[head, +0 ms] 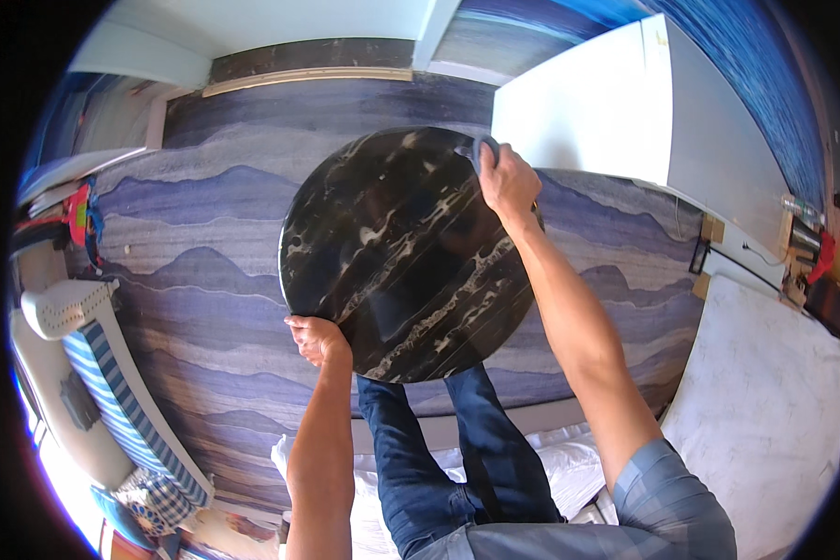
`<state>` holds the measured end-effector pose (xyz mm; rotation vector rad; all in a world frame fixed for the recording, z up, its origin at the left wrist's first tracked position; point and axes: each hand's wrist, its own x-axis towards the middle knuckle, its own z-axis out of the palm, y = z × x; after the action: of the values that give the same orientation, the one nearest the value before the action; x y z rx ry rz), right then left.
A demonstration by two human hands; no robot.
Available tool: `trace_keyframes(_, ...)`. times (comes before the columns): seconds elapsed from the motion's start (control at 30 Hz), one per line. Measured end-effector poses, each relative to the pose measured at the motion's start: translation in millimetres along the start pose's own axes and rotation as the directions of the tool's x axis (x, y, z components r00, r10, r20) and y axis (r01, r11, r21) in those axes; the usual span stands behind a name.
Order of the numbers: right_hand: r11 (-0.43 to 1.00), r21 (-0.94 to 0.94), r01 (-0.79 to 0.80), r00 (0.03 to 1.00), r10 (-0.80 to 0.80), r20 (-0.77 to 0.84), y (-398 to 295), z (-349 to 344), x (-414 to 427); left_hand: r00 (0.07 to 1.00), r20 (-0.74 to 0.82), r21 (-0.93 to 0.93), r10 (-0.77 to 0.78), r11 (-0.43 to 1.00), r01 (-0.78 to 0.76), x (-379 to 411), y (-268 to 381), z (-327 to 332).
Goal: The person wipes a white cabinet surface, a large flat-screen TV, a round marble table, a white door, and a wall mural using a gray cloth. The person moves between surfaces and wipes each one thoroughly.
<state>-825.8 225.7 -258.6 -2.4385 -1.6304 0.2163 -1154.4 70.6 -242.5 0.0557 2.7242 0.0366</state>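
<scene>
Before my knees is a round black tabletop point(406, 245) with pale marble veining and a glossy face. At its near left rim, my left hand point(318, 339) grips the edge, with the fingers partly hidden. My right hand point(507, 178) is at the far right rim and holds a grey-blue cloth point(486, 150) pressed against the surface near the edge. What lies under the tabletop is hidden. My legs in dark jeans point(420, 448) reach beneath its near side.
A white cabinet point(581, 105) stands close to the far right. Purple and grey wave-patterned carpet point(203, 210) covers the floor. On the left is a cream sofa with a blue-striped cushion point(133, 399). White bedding point(574, 455) lies under me; a white-covered surface point(749, 392) is at right.
</scene>
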Motion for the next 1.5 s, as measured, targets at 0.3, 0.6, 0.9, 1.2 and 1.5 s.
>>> trace_keyframes(0.3, 0.816, 0.061, -0.575, 0.816, 0.577, -0.024, 84, -15, -159, 0.999, 0.026, 0.019, 0.022, 1.0, -0.023, 1, -2, 0)
trace_keyframes(0.6, 0.345, 0.374, -0.861, 0.406, 0.909, 0.097, 22, 6, -338, 0.999, -0.038, 0.041, 0.003, 0.999, -0.001, 9, -6, 10)
trace_keyframes(0.9, -0.151, 0.636, -0.757, 0.027, 0.965, 0.262, -72, 20, -375, 1.0, -0.014, 0.026, 0.012, 1.0, -0.011, 8, -3, 13)
trace_keyframes(1.2, 0.604, 0.133, -0.786, 0.611, 0.791, 0.014, 62, -9, -202, 1.0, -0.005, 0.042, -0.017, 0.999, 0.018, 4, 3, 6)
trace_keyframes(1.5, 0.977, -0.212, -0.033, 0.996, 0.016, -0.084, -8, 1, -112, 1.0, 0.005, 0.059, -0.023, 0.998, 0.023, 10, 0, 7)
